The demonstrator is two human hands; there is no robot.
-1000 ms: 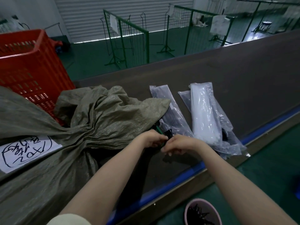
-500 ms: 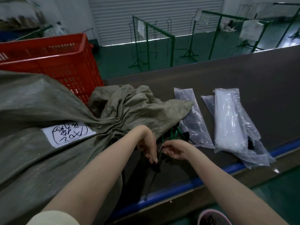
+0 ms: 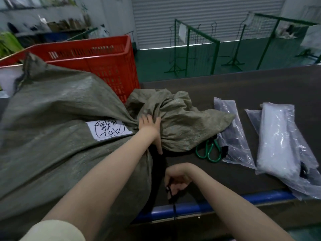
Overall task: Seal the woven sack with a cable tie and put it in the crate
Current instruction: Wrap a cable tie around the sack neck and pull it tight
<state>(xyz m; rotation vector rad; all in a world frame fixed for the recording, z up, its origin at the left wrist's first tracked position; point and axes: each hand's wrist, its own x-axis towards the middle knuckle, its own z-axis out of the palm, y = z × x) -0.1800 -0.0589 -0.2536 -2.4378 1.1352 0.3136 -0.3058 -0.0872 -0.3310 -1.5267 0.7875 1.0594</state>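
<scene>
**Neck gathered, tie in hand: the sack is about to be cinched**

A large grey-green woven sack (image 3: 52, 136) lies on its side on the dark brown work surface (image 3: 243, 87), a white paper label with handwritten marks (image 3: 108, 130) stuck to its flank. Its mouth end is bunched into a crumpled neck that flares out toward the right. The person's left hand (image 3: 150, 126) rests on that neck, fingers spread over the top and thumb running down the near side, pressing the gathered fabric together. The right hand (image 3: 177, 180) sits lower, near the surface's blue front edge (image 3: 225, 204), curled around a thin black cable tie (image 3: 174, 206) whose tail hangs down past the edge.

Behind the sack stands the red slotted plastic crate (image 3: 97, 66), touching or just beside its far side. A pair of green-handled scissors (image 3: 207, 150) lies partly under the flared mouth, next to clear plastic bags of cable ties (image 3: 281, 141).

The step in hand looks to be the sealing itself: the neck is held, but no tie is seen around it yet. The next move probably calls for passing the tie under and around the neck where the left hand grips, threading the tail through the head and pulling tight, while the left hand keeps the gather from loosening.
</scene>
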